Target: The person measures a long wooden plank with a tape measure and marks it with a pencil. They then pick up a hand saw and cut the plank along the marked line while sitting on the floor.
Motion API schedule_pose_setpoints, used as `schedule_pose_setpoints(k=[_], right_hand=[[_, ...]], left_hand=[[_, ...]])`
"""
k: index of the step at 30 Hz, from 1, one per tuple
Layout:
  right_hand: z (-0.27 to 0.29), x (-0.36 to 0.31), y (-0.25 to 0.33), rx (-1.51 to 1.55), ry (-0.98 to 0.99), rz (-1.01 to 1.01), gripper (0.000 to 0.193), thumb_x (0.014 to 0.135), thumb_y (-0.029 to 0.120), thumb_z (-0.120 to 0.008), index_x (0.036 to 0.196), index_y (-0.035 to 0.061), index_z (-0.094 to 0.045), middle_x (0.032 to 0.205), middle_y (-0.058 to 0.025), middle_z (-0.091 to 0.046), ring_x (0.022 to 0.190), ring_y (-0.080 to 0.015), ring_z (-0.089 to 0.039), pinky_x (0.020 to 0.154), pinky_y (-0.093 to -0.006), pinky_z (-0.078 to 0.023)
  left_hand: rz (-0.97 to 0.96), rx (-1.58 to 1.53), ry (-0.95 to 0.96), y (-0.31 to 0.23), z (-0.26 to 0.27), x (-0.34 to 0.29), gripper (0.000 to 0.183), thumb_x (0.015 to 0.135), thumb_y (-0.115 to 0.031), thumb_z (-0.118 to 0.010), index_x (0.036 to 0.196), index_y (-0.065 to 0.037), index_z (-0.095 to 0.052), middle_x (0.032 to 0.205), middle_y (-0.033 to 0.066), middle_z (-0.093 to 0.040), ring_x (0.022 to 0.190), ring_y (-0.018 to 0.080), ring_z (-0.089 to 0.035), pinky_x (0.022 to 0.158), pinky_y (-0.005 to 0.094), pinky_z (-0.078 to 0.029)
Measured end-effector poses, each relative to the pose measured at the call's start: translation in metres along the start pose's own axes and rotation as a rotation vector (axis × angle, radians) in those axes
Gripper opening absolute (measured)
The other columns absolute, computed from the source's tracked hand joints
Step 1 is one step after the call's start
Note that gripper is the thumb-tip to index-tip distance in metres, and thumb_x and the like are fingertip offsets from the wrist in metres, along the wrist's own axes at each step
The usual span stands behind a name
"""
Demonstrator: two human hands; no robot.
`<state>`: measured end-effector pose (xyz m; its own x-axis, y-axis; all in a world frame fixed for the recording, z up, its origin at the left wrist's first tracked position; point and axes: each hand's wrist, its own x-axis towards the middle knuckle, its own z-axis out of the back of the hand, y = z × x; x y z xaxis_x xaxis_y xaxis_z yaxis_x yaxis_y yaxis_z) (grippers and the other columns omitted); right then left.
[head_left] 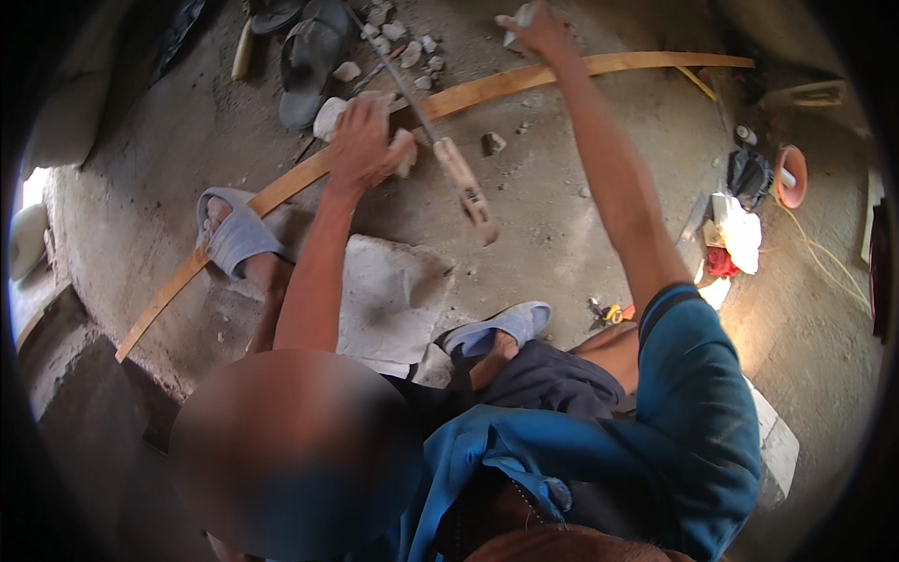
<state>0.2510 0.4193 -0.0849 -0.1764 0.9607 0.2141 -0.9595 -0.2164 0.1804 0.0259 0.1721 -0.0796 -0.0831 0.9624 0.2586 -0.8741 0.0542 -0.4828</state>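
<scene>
A long, narrow strip of wood (pixel 295 180) curves across the ground in the fisheye view. My left hand (pixel 361 140) lies over it, fingers stretched and thumb apart. A pale stone (pixel 329 120) is beside those fingers, and another pale lump shows by the thumb. Farther off at the right, my right hand (pixel 543 36) grips a whitish block (pixel 521 19) above the strip's far side. Between my arms lies a tool with a long thin metal blade and a wooden handle (pixel 459 178); its blade crosses the strip. My slippered left foot (pixel 234 229) is at the strip's near end.
A large pale stone slab (pixel 384 295) sits between my feet. Loose stones (pixel 410 54) and dark sandals (pixel 309 70) lie at the far side. On the right are a black bag (pixel 749 176), an orange-pink container (pixel 791 176), a white bundle (pixel 738 234) and a thin cord (pixel 824 248).
</scene>
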Motion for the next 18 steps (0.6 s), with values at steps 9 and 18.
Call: schedule_pose_setpoints(k=[9, 18], right_hand=[[0.056, -0.010, -0.070, 0.860, -0.092, -0.123, 0.083, 0.088, 0.052, -0.070, 0.150, 0.0042, -0.042, 0.136, -0.0240, -0.057, 0.124, -0.0345, -0.058, 0.105, -0.0475, -0.045], [0.077, -0.271, -0.090, 1.145, 0.436, -0.874, 0.088, 0.083, 0.040, -0.082, 0.149, -0.0014, -0.041, 0.135, -0.0147, -0.058, 0.118, -0.0242, -0.058, 0.097, -0.0385, -0.046]], left_hand=[[0.132, 0.104, 0.310, 0.001, 0.014, -0.002, 0.036, 0.082, -0.021, -0.075, 0.110, -0.001, -0.064, 0.116, 0.0126, -0.068, 0.110, 0.0365, -0.062, 0.090, 0.0480, -0.053], [0.129, 0.034, 0.220, -0.013, 0.021, 0.009, 0.048, 0.082, -0.042, -0.079, 0.107, -0.002, -0.069, 0.110, 0.0148, -0.070, 0.108, 0.0355, -0.064, 0.091, 0.0448, -0.052]])
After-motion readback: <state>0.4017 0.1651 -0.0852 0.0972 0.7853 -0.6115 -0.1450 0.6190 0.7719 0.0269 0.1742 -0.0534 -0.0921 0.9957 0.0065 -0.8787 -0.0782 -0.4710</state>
